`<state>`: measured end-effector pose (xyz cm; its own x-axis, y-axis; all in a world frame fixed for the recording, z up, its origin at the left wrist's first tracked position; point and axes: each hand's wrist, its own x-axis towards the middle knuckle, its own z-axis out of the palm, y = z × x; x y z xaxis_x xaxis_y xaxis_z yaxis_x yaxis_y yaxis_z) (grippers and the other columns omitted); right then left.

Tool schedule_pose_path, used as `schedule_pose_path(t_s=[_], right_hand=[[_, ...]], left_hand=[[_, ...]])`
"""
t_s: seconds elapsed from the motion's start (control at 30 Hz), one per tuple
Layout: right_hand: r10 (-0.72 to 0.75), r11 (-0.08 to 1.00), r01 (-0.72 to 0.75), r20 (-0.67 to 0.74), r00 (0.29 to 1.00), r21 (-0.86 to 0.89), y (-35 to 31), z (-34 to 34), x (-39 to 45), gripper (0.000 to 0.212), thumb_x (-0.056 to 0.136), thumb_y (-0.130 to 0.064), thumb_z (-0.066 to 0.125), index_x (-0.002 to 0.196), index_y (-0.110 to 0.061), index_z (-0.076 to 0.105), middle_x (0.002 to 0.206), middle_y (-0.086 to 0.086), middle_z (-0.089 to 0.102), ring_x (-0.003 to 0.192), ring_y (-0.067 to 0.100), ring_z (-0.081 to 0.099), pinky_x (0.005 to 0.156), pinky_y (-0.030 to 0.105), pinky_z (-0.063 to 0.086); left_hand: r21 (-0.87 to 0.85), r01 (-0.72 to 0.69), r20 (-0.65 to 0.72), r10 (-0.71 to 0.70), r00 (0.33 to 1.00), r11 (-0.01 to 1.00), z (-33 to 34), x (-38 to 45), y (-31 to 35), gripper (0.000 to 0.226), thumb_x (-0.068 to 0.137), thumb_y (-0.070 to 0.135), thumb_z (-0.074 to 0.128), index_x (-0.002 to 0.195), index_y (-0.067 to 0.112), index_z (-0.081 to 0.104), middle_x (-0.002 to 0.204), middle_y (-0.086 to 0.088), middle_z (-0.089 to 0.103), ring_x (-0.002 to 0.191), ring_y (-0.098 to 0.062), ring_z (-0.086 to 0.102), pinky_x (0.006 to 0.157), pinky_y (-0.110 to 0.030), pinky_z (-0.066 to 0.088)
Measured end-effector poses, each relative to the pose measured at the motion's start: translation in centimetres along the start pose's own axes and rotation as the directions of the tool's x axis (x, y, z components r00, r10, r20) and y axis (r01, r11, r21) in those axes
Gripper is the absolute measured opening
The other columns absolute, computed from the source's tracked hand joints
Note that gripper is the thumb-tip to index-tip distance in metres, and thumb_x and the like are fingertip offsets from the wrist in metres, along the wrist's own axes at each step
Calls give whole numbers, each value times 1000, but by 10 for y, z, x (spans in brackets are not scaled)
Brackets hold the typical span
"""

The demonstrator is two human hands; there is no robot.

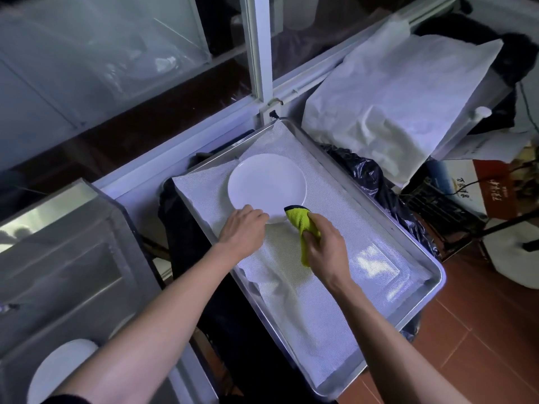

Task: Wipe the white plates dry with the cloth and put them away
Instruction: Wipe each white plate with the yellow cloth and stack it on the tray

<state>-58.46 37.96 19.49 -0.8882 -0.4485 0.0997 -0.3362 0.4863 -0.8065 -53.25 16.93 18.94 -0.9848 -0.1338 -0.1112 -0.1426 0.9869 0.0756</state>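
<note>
A round white plate [267,183] lies on the white liner of a metal tray [428,259], toward the tray's far end. My left hand [243,230] reaches to the plate's near rim, and its fingertips touch the edge. My right hand [326,247] grips a bunched yellow-green cloth [302,225] with a dark trim. The cloth's tip rests against the plate's near right rim. Another white plate [58,371] shows at the lower left, partly hidden by my left arm.
A steel container [58,258] stands on the left, and the second plate lies inside it. Glass panels in a white frame [259,53] run along the back. A white cloth-covered bundle [393,106] sits at the right. A black plastic bag [376,182] borders the tray above a red tiled floor [466,345].
</note>
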Motion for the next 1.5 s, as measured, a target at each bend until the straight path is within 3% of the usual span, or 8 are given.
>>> schedule_pose_path(t_s=[0.1, 0.17, 0.37, 0.63, 0.77, 1.13, 1.27, 1.5], right_hand=[[-35, 999, 35, 5, 999, -15, -14, -1, 1, 43, 86, -4, 60, 116, -35, 58, 102, -23, 57, 85, 0, 47, 73, 1, 33], [-58, 998, 58, 12, 998, -15, -23, 1, 0, 44, 85, -3, 60, 114, -36, 56, 98, -24, 55, 82, 0, 45, 69, 1, 33], [-151, 988, 152, 94, 984, -6, -58, 26, -12, 34, 90, -8, 57, 118, -26, 57, 109, -10, 63, 90, 18, 55, 70, 34, 46], [-339, 930, 365, 318, 885, -27, -137, 95, -51, 43, 97, -10, 59, 139, -13, 56, 139, 2, 59, 116, 33, 58, 93, 47, 52], [-443, 875, 484, 386, 809, -11, -179, 136, -81, 38, 94, -5, 60, 131, -11, 61, 132, 5, 63, 107, 37, 62, 82, 49, 55], [-401, 855, 519, 602, 690, -25, -249, 259, -184, 38, 96, -13, 57, 131, -29, 59, 132, -3, 64, 108, 35, 62, 82, 44, 55], [-327, 859, 508, 687, 649, -71, -262, 299, -209, 43, 95, -11, 58, 136, -20, 59, 136, 3, 62, 117, 35, 59, 88, 48, 54], [-277, 857, 499, 705, 653, -125, -269, 362, -233, 42, 93, -13, 61, 135, -18, 60, 132, 4, 63, 114, 34, 60, 90, 47, 54]], left_hand=[[-15, 34, -13, -34, 999, 999, -9, -19, 0, 20, 96, 10, 46, 104, 9, 64, 105, -7, 63, 105, -30, 55, 82, -39, 41], [24, 49, 6, -49, 999, 998, -12, -34, -2, 23, 96, 11, 47, 113, 11, 62, 114, -6, 59, 113, -28, 53, 90, -39, 40], [79, 140, -1, -141, 990, 987, -13, -91, -19, 34, 95, 18, 49, 129, 19, 57, 127, -1, 57, 122, -26, 49, 101, -40, 38], [-131, 348, -37, -355, 934, 928, 0, -206, -73, 39, 94, 16, 55, 131, 16, 64, 128, -3, 62, 124, -28, 51, 101, -44, 43], [-233, 458, 7, -470, 883, 858, 10, -275, -105, 43, 91, 12, 54, 133, 13, 62, 128, -7, 62, 123, -32, 53, 103, -46, 45], [-426, 709, 46, -769, 637, 562, 64, -451, -181, 32, 95, 18, 55, 125, 20, 69, 123, -3, 71, 112, -27, 63, 84, -38, 53], [-499, 713, 102, -783, 613, 493, 84, -489, -202, 36, 96, 17, 55, 131, 19, 67, 125, -4, 70, 115, -28, 62, 84, -40, 53], [-550, 724, 158, -800, 579, 415, 130, -527, -233, 33, 96, 12, 50, 123, 17, 68, 117, -3, 70, 105, -29, 61, 76, -38, 50]])
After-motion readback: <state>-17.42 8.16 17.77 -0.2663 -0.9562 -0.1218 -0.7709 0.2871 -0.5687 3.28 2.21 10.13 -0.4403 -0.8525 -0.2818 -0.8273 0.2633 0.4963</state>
